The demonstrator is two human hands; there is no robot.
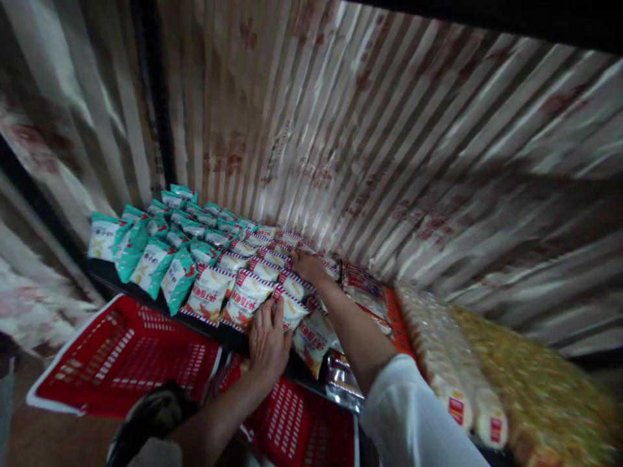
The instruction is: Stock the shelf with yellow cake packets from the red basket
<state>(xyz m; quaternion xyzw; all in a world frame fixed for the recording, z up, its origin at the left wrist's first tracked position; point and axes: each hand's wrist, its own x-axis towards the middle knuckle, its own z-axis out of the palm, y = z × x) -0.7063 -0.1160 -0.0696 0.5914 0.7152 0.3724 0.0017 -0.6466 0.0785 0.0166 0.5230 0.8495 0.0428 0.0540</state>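
Rows of white snack packets with red and blue trim (246, 295) lie on a dark shelf (226, 335). My left hand (267, 337) rests palm down on the front packets at the shelf's edge, fingers together. My right hand (307, 264) reaches further back and lies flat on the rear packets of the same rows. Neither hand lifts a packet. Teal and white packets (156, 253) fill the shelf to the left.
Two red plastic baskets (121, 353) (302, 425) stand below the shelf front. To the right lie long packs of pale biscuits (452, 363) and yellow snacks (535, 383). A blurred wall of striped packaging rises behind the shelf.
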